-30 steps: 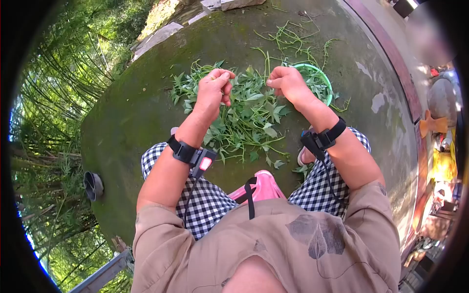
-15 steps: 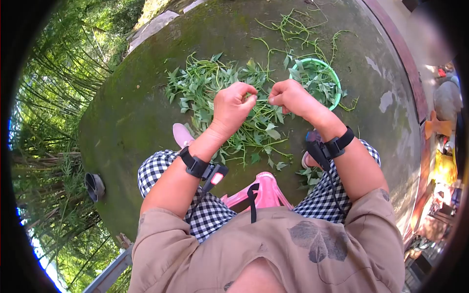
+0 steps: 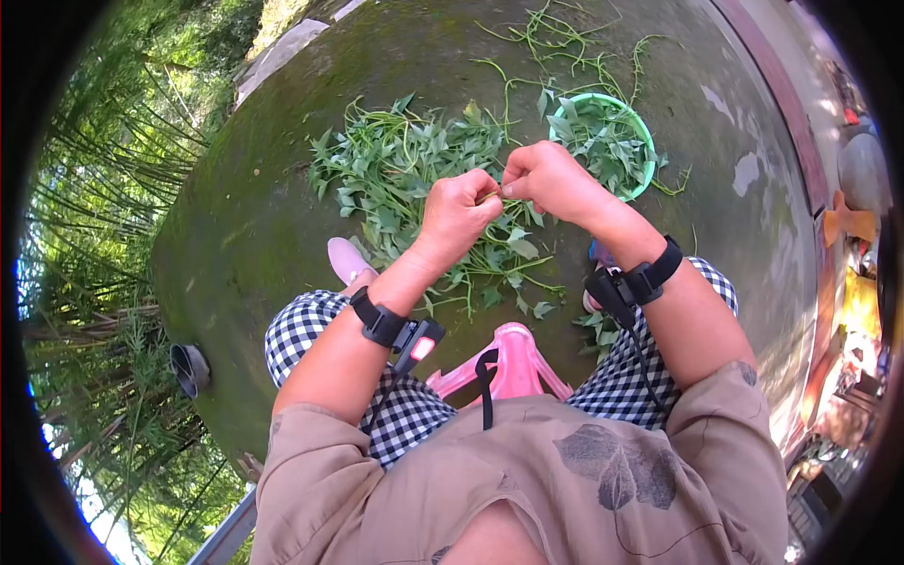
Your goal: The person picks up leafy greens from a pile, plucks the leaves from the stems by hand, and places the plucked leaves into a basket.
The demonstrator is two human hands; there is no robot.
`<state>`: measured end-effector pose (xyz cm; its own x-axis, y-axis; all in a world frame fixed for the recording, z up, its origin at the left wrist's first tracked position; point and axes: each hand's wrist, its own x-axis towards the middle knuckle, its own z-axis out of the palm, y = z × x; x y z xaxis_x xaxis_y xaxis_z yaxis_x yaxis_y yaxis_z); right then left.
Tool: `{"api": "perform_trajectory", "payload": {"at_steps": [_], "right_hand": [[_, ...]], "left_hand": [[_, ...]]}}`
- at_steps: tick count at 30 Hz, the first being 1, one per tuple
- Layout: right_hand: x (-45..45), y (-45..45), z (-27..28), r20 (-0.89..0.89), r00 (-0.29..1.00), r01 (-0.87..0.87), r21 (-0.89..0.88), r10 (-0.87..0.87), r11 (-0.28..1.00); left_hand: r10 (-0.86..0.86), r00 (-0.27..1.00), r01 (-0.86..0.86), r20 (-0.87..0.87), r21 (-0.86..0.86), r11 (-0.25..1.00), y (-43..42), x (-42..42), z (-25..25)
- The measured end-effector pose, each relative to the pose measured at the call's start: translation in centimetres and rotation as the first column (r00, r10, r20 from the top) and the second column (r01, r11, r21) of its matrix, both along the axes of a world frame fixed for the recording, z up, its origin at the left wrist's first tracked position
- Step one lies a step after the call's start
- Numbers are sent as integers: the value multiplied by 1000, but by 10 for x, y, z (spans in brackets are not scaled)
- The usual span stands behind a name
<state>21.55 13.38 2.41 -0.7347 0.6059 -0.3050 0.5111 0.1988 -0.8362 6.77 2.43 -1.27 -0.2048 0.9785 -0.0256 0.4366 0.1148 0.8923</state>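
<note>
From the head view I see both bare hands at work above the greens. The left hand [image 3: 459, 217] is pinched narrow, thumb against fingers, on a thin stem [image 3: 488, 198]. The right hand [image 3: 546, 181] is pinched narrow too, just beside it, and the stem's other end seems to run into its fingertips, though the bit is too small for me to be sure. Both hands hang over the near right part of the leaf pile [image 3: 405, 151], which lies loose on the mossy floor [image 3: 245, 235] between the feet and beyond them.

As for progress, I judge it to be partway along. The round green basket [image 3: 648, 141], to the right of the pile, already carries a good heap of picked leaves [image 3: 603, 146]. Long vines [image 3: 565, 42], mostly bare as far as I can tell, lie scattered past the basket and look done with. The pile on the floor spreads wider than the basket, so I would call a large share left, along with the one stem between the hands
</note>
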Motion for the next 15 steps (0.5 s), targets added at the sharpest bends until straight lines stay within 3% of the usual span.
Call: {"api": "perform_trajectory", "payload": {"at_steps": [3, 6, 8, 11, 15], "right_hand": [[1, -1, -4, 26, 997, -79, 205, 75, 976], [4, -8, -1, 63, 986, -164, 544, 154, 823], [3, -11, -1, 89, 984, -177, 556, 154, 812], [0, -14, -6, 94, 989, -146, 541, 113, 828], [-4, -13, -6, 112, 991, -113, 466, 68, 877]], "left_hand": [[15, 997, -11, 77, -47, 999, 0, 1, 0], [40, 976, -20, 213, -96, 995, 2, 1, -2], [62, 959, -30, 277, -119, 992, 2, 2, -4], [188, 841, -100, 508, -194, 976, 5, 1, -7], [336, 716, -154, 611, -332, 931, 5, 1, 11]]}}
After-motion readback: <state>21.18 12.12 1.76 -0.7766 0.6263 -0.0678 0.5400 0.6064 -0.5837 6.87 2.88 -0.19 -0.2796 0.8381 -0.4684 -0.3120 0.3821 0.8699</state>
